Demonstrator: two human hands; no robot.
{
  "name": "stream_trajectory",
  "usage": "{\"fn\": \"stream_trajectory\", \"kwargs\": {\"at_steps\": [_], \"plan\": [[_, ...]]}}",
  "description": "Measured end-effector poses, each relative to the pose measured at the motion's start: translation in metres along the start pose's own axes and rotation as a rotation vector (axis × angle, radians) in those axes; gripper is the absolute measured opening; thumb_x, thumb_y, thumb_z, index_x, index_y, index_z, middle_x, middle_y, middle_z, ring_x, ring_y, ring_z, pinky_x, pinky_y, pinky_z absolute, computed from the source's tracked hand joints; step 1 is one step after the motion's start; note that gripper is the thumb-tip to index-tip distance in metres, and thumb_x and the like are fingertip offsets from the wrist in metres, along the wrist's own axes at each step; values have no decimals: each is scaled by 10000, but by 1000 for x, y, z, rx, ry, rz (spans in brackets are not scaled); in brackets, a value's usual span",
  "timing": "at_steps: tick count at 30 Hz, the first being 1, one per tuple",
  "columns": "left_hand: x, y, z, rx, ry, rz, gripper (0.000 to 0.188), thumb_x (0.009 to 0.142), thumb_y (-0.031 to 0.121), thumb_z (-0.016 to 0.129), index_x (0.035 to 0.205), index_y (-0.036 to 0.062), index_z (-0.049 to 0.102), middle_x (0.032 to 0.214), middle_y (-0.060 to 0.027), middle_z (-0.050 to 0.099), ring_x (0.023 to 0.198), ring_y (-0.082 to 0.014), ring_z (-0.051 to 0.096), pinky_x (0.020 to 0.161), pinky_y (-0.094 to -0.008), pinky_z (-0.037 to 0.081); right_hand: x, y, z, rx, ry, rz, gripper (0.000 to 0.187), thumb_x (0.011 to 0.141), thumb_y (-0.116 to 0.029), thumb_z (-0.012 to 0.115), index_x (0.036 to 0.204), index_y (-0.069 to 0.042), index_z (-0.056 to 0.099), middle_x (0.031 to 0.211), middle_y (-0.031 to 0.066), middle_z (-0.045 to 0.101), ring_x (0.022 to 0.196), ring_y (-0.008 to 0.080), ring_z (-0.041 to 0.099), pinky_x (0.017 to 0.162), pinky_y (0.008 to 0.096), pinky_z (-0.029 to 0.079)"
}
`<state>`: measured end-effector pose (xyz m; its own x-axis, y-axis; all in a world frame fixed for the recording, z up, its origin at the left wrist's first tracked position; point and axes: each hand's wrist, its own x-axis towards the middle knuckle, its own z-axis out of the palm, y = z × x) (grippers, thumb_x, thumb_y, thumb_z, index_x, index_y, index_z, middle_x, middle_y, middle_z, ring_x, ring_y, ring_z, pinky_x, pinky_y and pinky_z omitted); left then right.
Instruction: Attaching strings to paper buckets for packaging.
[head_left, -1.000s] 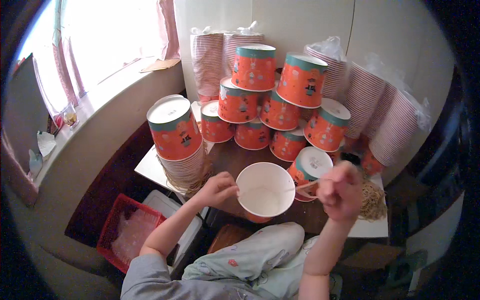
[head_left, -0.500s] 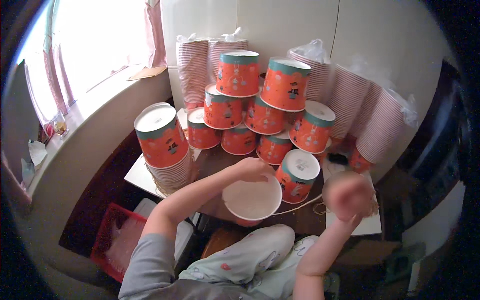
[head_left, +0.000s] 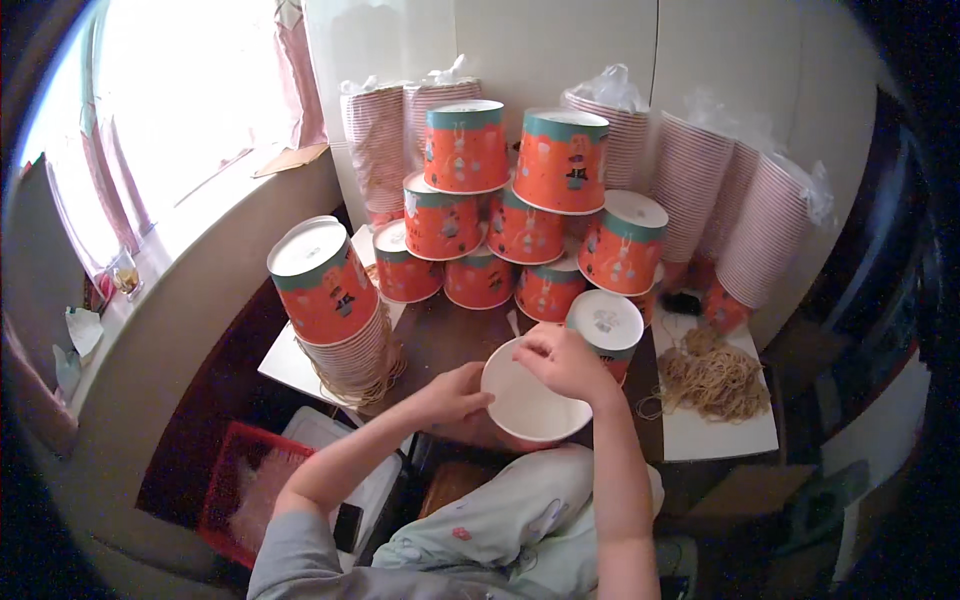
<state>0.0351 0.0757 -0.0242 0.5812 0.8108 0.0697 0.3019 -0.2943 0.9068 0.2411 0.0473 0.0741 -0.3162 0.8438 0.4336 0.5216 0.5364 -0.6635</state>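
A paper bucket (head_left: 535, 410) stands mouth up at the table's near edge, its white inside facing me. At its left rim my left hand (head_left: 452, 395) is closed on the wall. My right hand (head_left: 568, 366) hangs over the far right part of the mouth, fingers bent into a pinch; whatever they hold is too small to make out. Right behind it, partly covered by that hand, an upturned bucket (head_left: 606, 322) shows its white base. A tangled heap of tan cords (head_left: 715, 378) lies on a white board (head_left: 700, 440) at the right.
Upturned orange and green buckets (head_left: 526, 228) rise in a pyramid at the back. A nested bucket stack (head_left: 325, 285) stands at the left. Tall bagged stacks (head_left: 692, 185) line the wall. Down at the left are a red basket (head_left: 222, 490) and a dark phone (head_left: 347, 527).
My right hand has come from the cord heap to the bucket's mouth. The left hand has moved from the far rim to the left rim. The cord running to the right no longer shows.
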Motion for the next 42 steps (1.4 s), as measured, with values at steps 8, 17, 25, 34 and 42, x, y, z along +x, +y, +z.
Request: {"fn": "stream_trajectory", "kwargs": {"at_steps": [8, 17, 25, 34, 42], "plan": [[-19, 39, -7, -307, 160, -182, 294, 855, 166, 476, 1105, 20, 526, 851, -29, 599, 647, -56, 503, 552, -188, 411, -2, 6, 12, 66, -266, -107, 156, 767, -152, 571, 780, 0, 605, 772, 97, 589, 689, 189, 561, 614, 291, 438], [-10, 45, -6, -848, 53, -185, 280, 903, 243, 394, 954, 21, 558, 789, -16, 573, 540, -45, 465, 415, -150, 341, -1, 6, 10, 57, -296, -113, 144, 756, -134, 574, 756, 8, 598, 711, 89, 574, 656, 183, 548, 588, 293, 427], [-11, 40, -11, -770, 44, -319, 188, 879, 181, 456, 870, 38, 578, 692, -6, 551, 553, -39, 472, 426, -156, 340, -1, 10, 7, 24, -348, -53, 161, 755, -150, 575, 772, 9, 595, 742, 95, 581, 680, 186, 553, 608, 290, 434], [-4, 60, -14, 278, 126, 261, 165, 772, 137, 542, 843, -8, 575, 718, -120, 573, 687, -257, 579, 611, -337, 455, 1, 24, 38, 395, -260, 57, 265, 786, -134, 565, 1004, 2, 499, 934, 117, 569, 831, 148, 547, 742, 268, 442], [-5, 50, -12, 551, 167, 257, 141, 745, 147, 551, 792, 14, 565, 746, -138, 552, 697, -309, 555, 621, -386, 452, 4, 33, 43, 224, -332, 126, 164, 786, -126, 560, 891, -1, 556, 827, 77, 592, 741, 133, 559, 657, 264, 451]]}}
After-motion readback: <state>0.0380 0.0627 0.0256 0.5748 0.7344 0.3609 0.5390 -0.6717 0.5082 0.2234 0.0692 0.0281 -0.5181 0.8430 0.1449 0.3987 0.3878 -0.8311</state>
